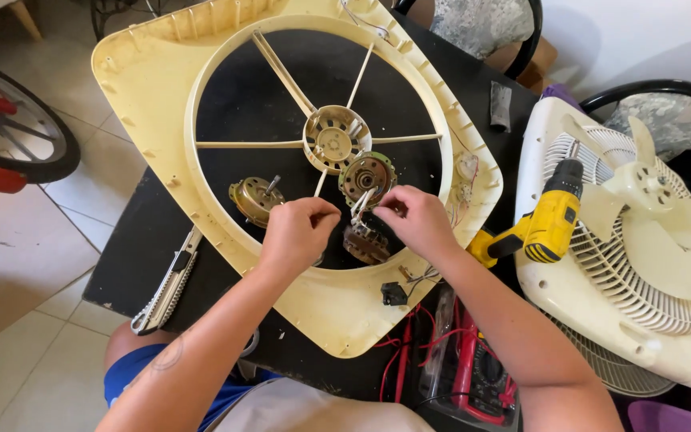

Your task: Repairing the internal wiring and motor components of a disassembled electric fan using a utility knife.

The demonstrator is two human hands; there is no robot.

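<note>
- Left hand (296, 236) was closed, a thin white wire pinched between fingertips.
- Right hand (416, 220) was pinched on white leads above the brown wound stator core (364, 242).
- Stator was seen inside the cream plastic fan housing (153, 104), near the black table's (133, 256) front edge.

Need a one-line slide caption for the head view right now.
Both hands, left and right, pinch thin white wires over a dismantled motor stator inside a cream fan housing on a black table.

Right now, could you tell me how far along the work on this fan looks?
Already apart: the blade lies on the grille at right, and two motor parts sit inside the frame. In hand: left hand and right hand pinch white wires above a motor core. No reassembly shows; the drill lies idle.
</note>
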